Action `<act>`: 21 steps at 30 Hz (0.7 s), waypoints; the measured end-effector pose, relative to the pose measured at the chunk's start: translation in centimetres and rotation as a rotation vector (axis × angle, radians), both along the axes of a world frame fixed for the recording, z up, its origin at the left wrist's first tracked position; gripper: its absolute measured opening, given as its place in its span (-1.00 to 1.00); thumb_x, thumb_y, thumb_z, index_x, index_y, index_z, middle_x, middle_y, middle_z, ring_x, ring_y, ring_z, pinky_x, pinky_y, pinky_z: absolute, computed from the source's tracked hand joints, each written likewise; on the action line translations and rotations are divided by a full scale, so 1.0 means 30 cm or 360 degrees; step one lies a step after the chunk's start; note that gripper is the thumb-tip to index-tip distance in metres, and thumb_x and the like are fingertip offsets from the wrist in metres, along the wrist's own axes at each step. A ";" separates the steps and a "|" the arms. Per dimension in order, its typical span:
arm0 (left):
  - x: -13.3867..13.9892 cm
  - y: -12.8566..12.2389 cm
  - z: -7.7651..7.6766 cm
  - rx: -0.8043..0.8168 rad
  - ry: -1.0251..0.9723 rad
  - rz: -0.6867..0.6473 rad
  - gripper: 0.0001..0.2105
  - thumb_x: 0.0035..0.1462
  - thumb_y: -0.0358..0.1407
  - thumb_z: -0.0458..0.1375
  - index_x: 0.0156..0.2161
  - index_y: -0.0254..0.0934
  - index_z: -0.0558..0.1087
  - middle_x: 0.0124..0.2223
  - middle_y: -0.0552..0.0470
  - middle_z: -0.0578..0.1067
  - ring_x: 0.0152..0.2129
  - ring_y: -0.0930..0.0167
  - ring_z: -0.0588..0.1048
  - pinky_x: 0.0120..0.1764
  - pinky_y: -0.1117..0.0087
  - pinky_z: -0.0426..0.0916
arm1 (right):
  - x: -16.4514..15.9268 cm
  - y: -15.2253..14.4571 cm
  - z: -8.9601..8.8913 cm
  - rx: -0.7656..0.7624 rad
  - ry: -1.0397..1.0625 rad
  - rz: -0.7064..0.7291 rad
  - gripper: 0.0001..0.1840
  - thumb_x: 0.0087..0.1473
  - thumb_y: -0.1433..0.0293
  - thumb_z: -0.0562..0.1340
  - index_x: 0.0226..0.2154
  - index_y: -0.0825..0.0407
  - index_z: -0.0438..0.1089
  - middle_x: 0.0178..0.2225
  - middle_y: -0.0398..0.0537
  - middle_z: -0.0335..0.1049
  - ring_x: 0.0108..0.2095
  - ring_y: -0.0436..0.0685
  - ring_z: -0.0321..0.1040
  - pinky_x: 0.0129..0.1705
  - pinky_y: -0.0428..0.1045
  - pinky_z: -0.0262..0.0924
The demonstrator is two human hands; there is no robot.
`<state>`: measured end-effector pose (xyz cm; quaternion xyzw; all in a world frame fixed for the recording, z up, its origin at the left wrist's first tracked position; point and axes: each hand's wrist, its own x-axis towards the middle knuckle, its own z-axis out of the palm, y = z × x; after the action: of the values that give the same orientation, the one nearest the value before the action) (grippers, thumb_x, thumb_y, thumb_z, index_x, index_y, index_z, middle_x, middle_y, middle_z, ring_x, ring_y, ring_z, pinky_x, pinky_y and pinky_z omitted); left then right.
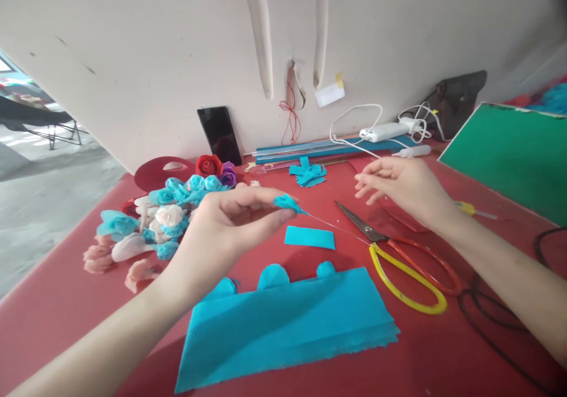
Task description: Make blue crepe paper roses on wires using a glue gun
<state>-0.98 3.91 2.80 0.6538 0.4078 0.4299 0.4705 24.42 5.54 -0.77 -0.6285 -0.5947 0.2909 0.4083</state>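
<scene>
My left hand (233,223) pinches a small rolled blue paper bud (287,202) on a thin wire (336,228) that trails down to the right. My right hand (401,187) hovers above the red table (53,302) with its fingers spread, close to the wire's far end; whether it holds the wire is unclear. Under my hands lie a small blue paper rectangle (309,237) and a large folded sheet of blue crepe paper (287,326) with scalloped cuts on its far edge. Scissors (398,255) with yellow and red handles lie to the right.
A pile of finished paper flowers (163,217) in blue, white, pink and red sits at the left. A dark phone (220,134) leans on the wall. Blue scraps (308,174), a white power bank (383,132) with cables, a green board (509,149) and black cable (496,326) lie around.
</scene>
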 end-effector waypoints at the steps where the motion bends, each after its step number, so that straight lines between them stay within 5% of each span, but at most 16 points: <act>1: 0.000 0.001 -0.001 0.0002 -0.0001 -0.0007 -0.95 -0.05 -0.39 0.28 -0.45 -0.19 0.56 -0.44 0.19 0.58 -0.46 0.54 0.53 -0.41 0.69 0.42 | 0.000 0.003 -0.004 0.0007 -0.0036 -0.0005 -0.80 0.22 0.32 0.12 -0.29 0.13 0.34 -0.44 -0.15 0.35 -0.52 -0.08 0.31 -0.51 -0.14 0.29; 5: 0.000 0.010 -0.011 0.0012 -0.0021 -0.0046 -0.95 -0.05 -0.39 0.28 -0.45 -0.19 0.56 -0.43 0.21 0.58 -0.46 0.57 0.54 -0.39 0.72 0.43 | 0.007 0.014 -0.024 0.0093 -0.0325 -0.0069 -0.69 0.26 0.24 0.04 -0.29 0.15 0.32 -0.56 -0.24 0.25 -0.67 -0.13 0.15 -0.62 -0.17 0.14; 9: -0.002 0.016 -0.021 0.0030 -0.0044 -0.0094 -0.94 -0.05 -0.39 0.29 -0.43 -0.16 0.56 -0.43 0.25 0.59 -0.46 0.62 0.53 -0.40 0.78 0.40 | 0.037 0.020 -0.042 0.0325 -0.0723 -0.0235 -0.63 0.17 0.23 0.15 -0.55 0.12 0.26 -0.62 -0.27 0.15 -0.63 -0.11 0.11 -0.54 -0.14 0.13; 12: -0.002 0.015 -0.024 0.0029 -0.0071 -0.0140 -0.90 -0.03 -0.42 0.27 -0.42 -0.14 0.56 -0.43 0.28 0.59 -0.47 0.64 0.53 -0.39 0.79 0.40 | 0.065 0.032 -0.052 0.0464 -0.0827 -0.0304 -0.65 0.09 0.21 0.21 -0.57 0.10 0.27 -0.62 -0.25 0.17 -0.58 -0.06 0.15 -0.45 -0.08 0.15; 14: -0.002 0.013 -0.025 0.0028 -0.0086 -0.0170 -0.88 -0.02 -0.43 0.26 -0.42 -0.13 0.56 -0.43 0.29 0.59 -0.46 0.64 0.53 -0.38 0.78 0.40 | 0.074 0.043 -0.054 0.0526 -0.0780 -0.0280 -0.81 0.03 0.28 0.23 -0.36 0.09 0.37 -0.53 -0.15 0.32 -0.51 0.00 0.24 -0.39 -0.03 0.20; 16: -0.002 0.012 -0.027 0.0029 -0.0094 -0.0196 -0.88 -0.01 -0.44 0.26 -0.42 -0.13 0.56 -0.42 0.29 0.59 -0.45 0.64 0.53 -0.37 0.78 0.40 | 0.067 0.047 -0.050 0.0568 -0.0679 -0.0209 -0.51 -0.03 0.37 0.22 0.01 0.09 0.24 -0.20 0.07 0.42 -0.32 0.11 0.36 -0.31 0.01 0.25; 18: -0.001 0.013 -0.028 0.0031 -0.0096 -0.0216 -0.88 0.00 -0.45 0.25 -0.41 -0.15 0.56 -0.41 0.28 0.59 -0.44 0.63 0.53 -0.37 0.77 0.41 | 0.043 0.035 -0.037 0.0578 -0.0562 -0.0107 -0.37 0.00 0.37 0.17 0.14 0.09 0.09 0.02 0.16 0.30 -0.16 0.18 0.36 -0.24 0.04 0.28; 21: 0.003 0.013 -0.030 0.0047 -0.0107 -0.0240 -0.89 0.00 -0.45 0.25 -0.40 -0.17 0.56 -0.41 0.26 0.60 -0.45 0.62 0.54 -0.37 0.77 0.41 | -0.018 -0.018 -0.003 0.0529 -0.0405 0.0067 -0.69 0.15 0.25 0.06 -0.19 0.09 0.37 -0.32 0.04 0.46 -0.45 0.08 0.38 -0.34 0.01 0.29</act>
<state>-0.89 4.30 1.89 0.6748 0.3349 0.4210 0.5052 23.89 4.98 -0.86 -0.5716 -0.6942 0.1155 0.4218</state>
